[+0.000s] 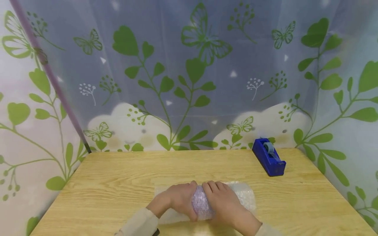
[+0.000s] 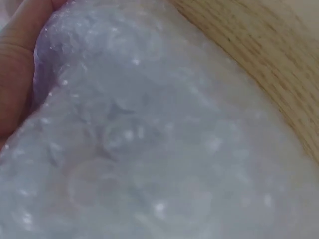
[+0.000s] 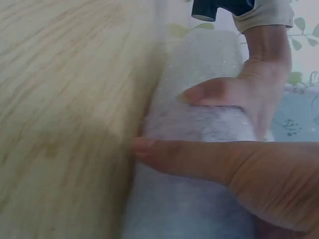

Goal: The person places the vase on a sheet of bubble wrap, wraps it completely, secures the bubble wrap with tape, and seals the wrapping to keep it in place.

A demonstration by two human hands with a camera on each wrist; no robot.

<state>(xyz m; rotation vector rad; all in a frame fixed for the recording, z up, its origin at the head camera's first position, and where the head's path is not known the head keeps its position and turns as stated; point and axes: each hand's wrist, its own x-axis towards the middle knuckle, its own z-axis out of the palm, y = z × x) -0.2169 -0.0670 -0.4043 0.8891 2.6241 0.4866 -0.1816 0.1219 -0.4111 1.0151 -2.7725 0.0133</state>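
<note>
A bundle rolled in clear bubble wrap [image 1: 245,195] lies across the near part of the table. Through the wrap, its middle looks purple; what is inside cannot be made out. My left hand [image 1: 183,200] grips the roll left of the purple middle, with the thumb on the near side. On the right of that middle, my right hand [image 1: 222,201] holds the roll, fingers curled over the top. In the right wrist view both thumbs press on the bubble wrap [image 3: 189,199], one behind the other. Bubble wrap [image 2: 149,124] fills most of the left wrist view.
A blue tape dispenser [image 1: 269,157] with a roll of tape stands at the back right of the wooden table [image 1: 118,170]. Printed curtains [image 1: 177,98] hang behind the table and at both sides. A slanting pole [image 1: 59,88] reaches down to the back left corner.
</note>
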